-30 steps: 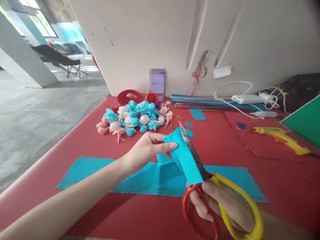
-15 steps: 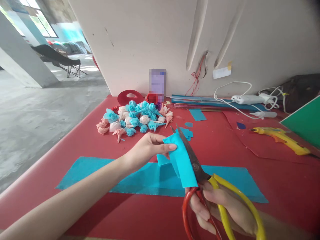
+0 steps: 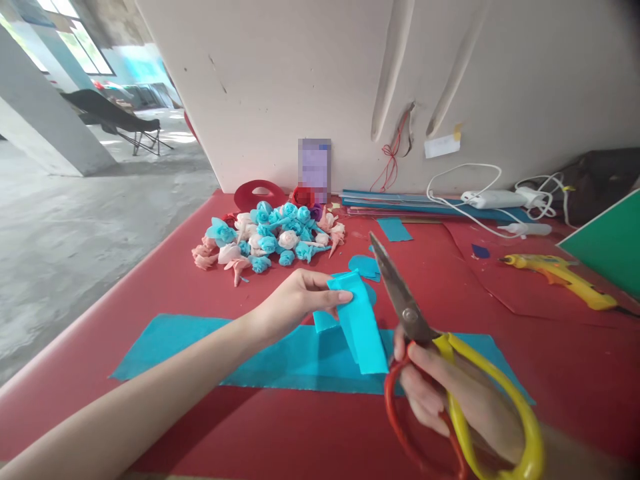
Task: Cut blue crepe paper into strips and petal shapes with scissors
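My left hand (image 3: 300,300) pinches a folded strip of blue crepe paper (image 3: 367,340) between thumb and fingers, above the table. In my right hand (image 3: 465,393) is a pair of scissors (image 3: 411,317) with one red and one yellow handle; its blades look closed and point up and away, just right of the strip and apart from it. Beneath both hands a long blue crepe paper sheet (image 3: 175,340) lies flat. Cut blue pieces (image 3: 364,265) lie on the table beyond the strip, partly behind it.
A heap of blue, white and pink paper roses (image 3: 267,243) lies at the back left of the red table (image 3: 125,427). To the right are a yellow glue gun (image 3: 560,277), a white power strip (image 3: 493,199) with cables and a green board (image 3: 613,247).
The scissors have moved right, away from the strip, and their blades have closed. Another cut blue piece shows behind the strip. My left hand has barely moved.
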`<state>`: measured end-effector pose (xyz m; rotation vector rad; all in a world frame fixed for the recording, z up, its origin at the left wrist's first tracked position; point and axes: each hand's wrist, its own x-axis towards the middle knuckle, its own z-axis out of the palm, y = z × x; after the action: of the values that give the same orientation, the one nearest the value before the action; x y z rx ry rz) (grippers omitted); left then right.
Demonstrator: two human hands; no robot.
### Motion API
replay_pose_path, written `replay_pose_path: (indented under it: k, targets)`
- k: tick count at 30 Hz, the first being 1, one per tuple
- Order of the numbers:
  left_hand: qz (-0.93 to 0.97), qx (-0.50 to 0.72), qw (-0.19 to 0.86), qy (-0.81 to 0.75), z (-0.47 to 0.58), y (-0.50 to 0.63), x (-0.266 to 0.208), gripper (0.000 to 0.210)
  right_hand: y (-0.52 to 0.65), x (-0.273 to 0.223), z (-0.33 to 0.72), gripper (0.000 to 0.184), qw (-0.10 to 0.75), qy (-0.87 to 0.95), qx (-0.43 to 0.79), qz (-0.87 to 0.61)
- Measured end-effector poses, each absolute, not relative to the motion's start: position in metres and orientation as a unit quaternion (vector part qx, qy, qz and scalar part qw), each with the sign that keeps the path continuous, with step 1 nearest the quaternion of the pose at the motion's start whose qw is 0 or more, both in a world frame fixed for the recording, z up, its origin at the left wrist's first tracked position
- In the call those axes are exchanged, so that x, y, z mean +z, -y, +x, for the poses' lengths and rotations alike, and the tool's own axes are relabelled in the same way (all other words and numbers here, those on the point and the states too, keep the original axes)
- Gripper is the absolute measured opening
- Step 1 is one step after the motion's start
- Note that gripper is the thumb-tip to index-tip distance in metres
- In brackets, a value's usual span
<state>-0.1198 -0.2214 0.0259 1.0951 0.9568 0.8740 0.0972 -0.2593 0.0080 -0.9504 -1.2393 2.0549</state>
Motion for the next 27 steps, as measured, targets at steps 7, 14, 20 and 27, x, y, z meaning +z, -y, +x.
replay_pose_path:
  k: [7, 14, 20, 27]
  targets:
    - [0.471, 0.396, 0.665, -0.424, -0.117, 0.221, 0.025, 0.022, 0.205, 0.010, 0.137, 0.016, 0.119, 0.791, 0.199, -0.566]
    - [0.512, 0.378, 0.630, -0.445, -0.117, 0.221, 0.020, 0.024, 0.193, 0.000, 0.157, 0.009, -0.041, 0.812, 0.045, -0.581]
    - [0.529, 0.368, 0.595, -0.480, -0.114, 0.224, 0.019, 0.027, 0.195, 0.015, 0.151, 0.030, 0.079, 0.821, 0.087, -0.558]
    - [0.566, 0.371, 0.544, -0.496, -0.106, 0.229, 0.025, 0.022, 0.224, 0.026, 0.089, 0.037, 0.176, 0.656, 0.612, -0.404]
